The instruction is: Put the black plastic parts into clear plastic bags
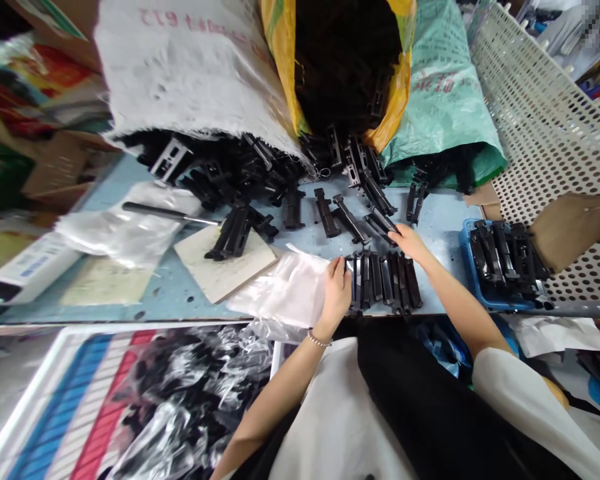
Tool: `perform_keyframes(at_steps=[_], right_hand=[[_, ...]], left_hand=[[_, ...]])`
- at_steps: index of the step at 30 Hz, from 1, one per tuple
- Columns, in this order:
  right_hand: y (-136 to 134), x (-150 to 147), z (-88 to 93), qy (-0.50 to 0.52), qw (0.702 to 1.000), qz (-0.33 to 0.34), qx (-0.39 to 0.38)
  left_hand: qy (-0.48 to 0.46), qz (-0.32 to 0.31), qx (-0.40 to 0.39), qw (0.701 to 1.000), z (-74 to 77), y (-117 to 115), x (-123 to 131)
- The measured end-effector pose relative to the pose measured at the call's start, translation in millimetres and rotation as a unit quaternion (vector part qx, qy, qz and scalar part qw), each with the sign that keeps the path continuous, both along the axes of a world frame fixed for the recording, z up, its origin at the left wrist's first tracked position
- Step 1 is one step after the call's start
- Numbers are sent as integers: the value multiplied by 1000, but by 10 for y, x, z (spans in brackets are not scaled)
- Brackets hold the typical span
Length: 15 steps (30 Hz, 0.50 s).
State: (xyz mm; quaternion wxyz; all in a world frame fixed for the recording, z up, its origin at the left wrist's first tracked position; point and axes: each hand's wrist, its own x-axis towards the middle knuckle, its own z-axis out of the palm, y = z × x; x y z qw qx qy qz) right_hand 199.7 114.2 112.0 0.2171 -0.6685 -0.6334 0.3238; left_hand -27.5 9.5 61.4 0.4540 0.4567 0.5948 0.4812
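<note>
My right hand [411, 241] is closed on the near end of a black slotted part [383, 221], which lies slanted on the blue table. Just below it stretches a row of similar long black parts [383, 283], set side by side near the table's front edge. At the left end of that row, my left hand [337, 288] has its fingers curled against the outermost part. Under and beside that hand lies a clear plastic bag [285, 287]. Several loose black parts [325, 213] are scattered beyond the row.
A white sack [195, 67], a yellow sack [405, 87] and a green sack [440, 87] spill black parts at the back. A blue basket [467, 247] of parts stands right, beside a perforated panel [545, 120]. Left are a tile [205, 273] and a dark-handled tool [155, 211].
</note>
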Motion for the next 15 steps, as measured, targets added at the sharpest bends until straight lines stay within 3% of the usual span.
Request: perform_keyframes(at_steps=[2,4,5,6,7,8,10,11,13,15], right_hand=[[-178,-34,80,149,987,20,-51],[-447,-136,171,328,931,77,-139],[-587,-199,218,376,901,116,-179],[-715,-258,265,382,890,153,-198],[-820,-307,315,355,897,181,-190],[-894,-339,369,301,921,194,-152],[-941,-350,482,151,972,181,0],[-920,-334,538,74,979,170,90],[-817,-287,631,-53,954,178,235],[-677,-258,687,-129,913,243,302]], left_hand=[[-28,-6,29,999,116,-9,56],[-115,-34,43,992,307,5,95],[-178,-59,35,982,418,17,107],[-243,-84,19,966,531,30,113],[-299,-104,3,949,640,43,111],[-341,-114,-14,933,738,54,101],[-384,-115,-49,915,884,65,62],[-393,-114,-72,909,930,62,38],[-399,-127,-128,899,973,38,6],[-395,-154,-180,888,979,-13,12]])
